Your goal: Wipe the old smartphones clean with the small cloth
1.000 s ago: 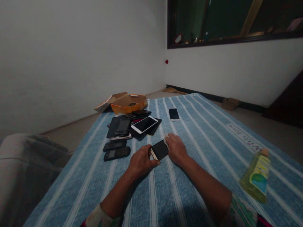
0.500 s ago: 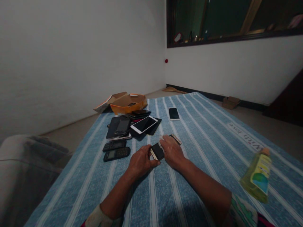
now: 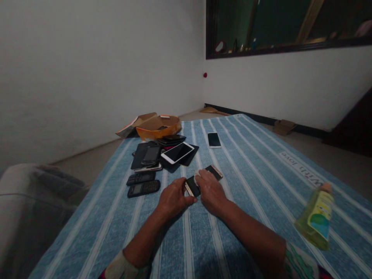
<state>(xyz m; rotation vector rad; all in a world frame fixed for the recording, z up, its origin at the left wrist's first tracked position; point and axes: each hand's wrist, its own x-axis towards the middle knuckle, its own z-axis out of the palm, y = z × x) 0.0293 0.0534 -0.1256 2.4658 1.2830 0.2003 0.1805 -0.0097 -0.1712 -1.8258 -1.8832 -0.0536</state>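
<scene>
A smartphone (image 3: 192, 185) with a dark screen and pale gold ends lies on the striped blue cloth in front of me. My left hand (image 3: 173, 197) grips its left end, thumb along the near edge and fingers at the far side. A white wipe or tissue, mostly covered by the fingers, is pressed onto the screen by my right hand (image 3: 212, 190). Beyond them a white phone (image 3: 178, 152) rests on a pile of dark phones, and another white phone (image 3: 214, 140) lies alone farther back. Two black keypad phones (image 3: 144, 188) sit left of my left hand.
An open orange cardboard box (image 3: 158, 131) stands at the back left. A bottle of yellow-green liquid (image 3: 316, 217) lies on the right of the striped cloth (image 3: 247, 186). Grey fabric (image 3: 31, 217) covers something at the left edge.
My right hand has slid slightly left and nearer along the phone, baring more of the screen's right end. My left hand keeps its hold.
</scene>
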